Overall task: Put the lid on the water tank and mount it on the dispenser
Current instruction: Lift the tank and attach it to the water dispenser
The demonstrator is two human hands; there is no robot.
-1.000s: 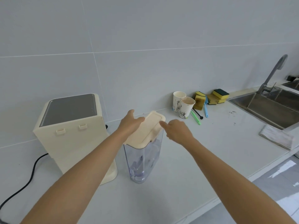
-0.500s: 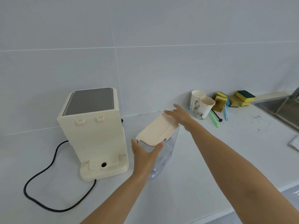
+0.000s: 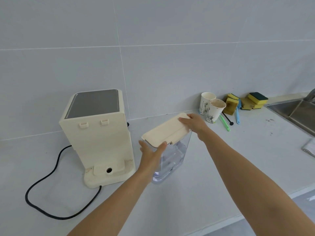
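Note:
A clear plastic water tank [image 3: 172, 159] stands on the white counter, right of the cream dispenser [image 3: 97, 133]. A cream lid [image 3: 164, 132] lies on top of the tank. My left hand [image 3: 150, 154] grips the tank's near upper end, thumb and fingers around the lid's near edge. My right hand [image 3: 193, 122] rests on the lid's far end, fingers flat over it. The dispenser shows its back side with two hooks and a round port [image 3: 109, 170] in its base.
A black power cord [image 3: 51, 176] loops from the dispenser over the counter at left. Two paper cups [image 3: 213, 109], yellow sponges [image 3: 245, 101] and green and blue brushes lie at the back right. A steel sink [image 3: 296, 113] and a folded cloth [image 3: 309, 148] are at far right.
My left hand left the lid's top and took the tank's near end. My right hand moved onto the lid's far end. The view shifted left, showing more of the dispenser.

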